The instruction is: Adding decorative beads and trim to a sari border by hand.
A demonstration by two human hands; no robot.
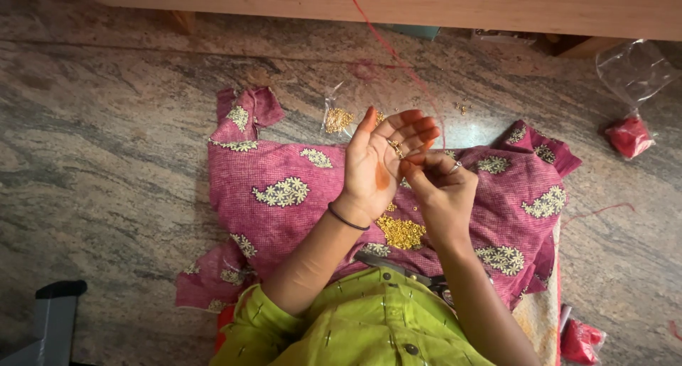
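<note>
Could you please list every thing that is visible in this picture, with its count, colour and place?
cloth: one, magenta with pale flower motifs, spread on the floor
gold beads: one pile, on the cloth
bead bag: one, clear, above the cloth
red thread: one, rising from the hands
red pouches: two, right side
stone floor: grey-brown
left hand: open, palm up
right hand: fingertips pinched at the left fingers

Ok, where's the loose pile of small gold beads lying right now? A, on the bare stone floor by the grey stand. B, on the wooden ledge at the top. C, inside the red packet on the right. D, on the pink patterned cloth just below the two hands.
D: the pile of gold beads rests on the pink patterned cloth, just below the left hand and right hand.
</note>
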